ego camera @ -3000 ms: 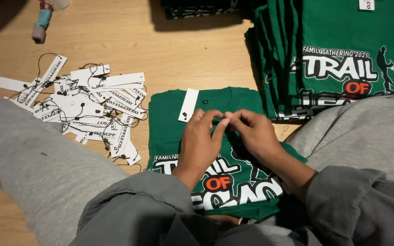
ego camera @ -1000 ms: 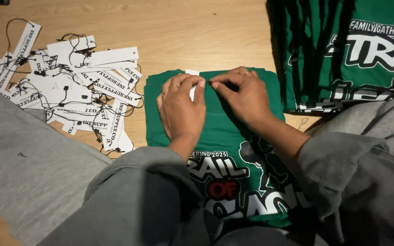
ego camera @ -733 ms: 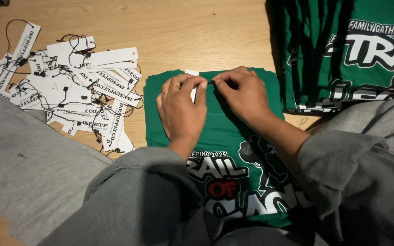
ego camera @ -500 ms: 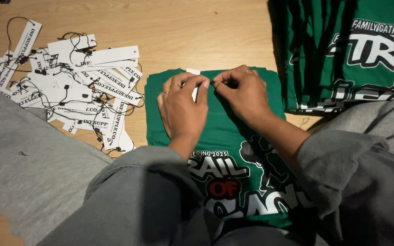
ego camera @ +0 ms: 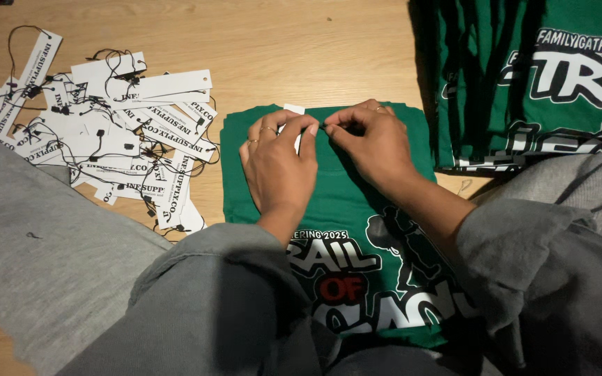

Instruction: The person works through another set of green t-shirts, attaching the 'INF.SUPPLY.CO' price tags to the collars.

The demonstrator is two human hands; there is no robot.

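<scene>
A single head-worn camera is looking steeply down from close above, facing forward over the person's lap onto the wooden surface point(ego camera: 329, 49). Grey sleeves are filling the lower frame, and its dim right edge is probably cutting off further things.

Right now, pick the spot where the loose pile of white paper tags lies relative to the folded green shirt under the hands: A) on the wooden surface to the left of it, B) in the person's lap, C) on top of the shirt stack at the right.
A: the white paper tags lie spread on the wooden surface, left of the folded green shirt that both hands work on.
</scene>
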